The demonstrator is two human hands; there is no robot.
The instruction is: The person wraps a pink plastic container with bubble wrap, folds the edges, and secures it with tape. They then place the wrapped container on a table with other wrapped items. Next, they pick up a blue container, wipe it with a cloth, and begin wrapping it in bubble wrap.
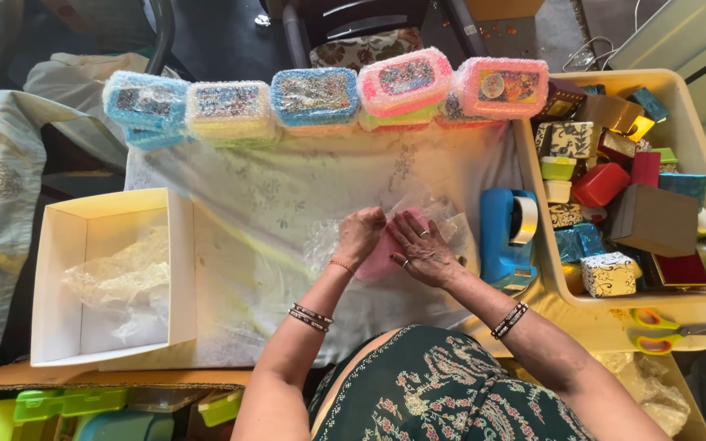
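My left hand (359,233) is closed on the edge of a sheet of clear bubble wrap (431,211) and on the pink box (384,255) that lies in it. My right hand (421,251) rests flat on top of the pink box, fingers spread, pressing the wrap against it. Both hands meet over the white cloth (271,204) in the middle of the table. Most of the pink box is hidden under the hands.
Several bubble-wrapped boxes (316,96) line the far edge. An open white carton (83,278) with wrap inside stands left. A blue tape dispenser (507,233) sits right, beside a beige tray (696,147) of small boxes. Scissors (663,331) lie at right front.
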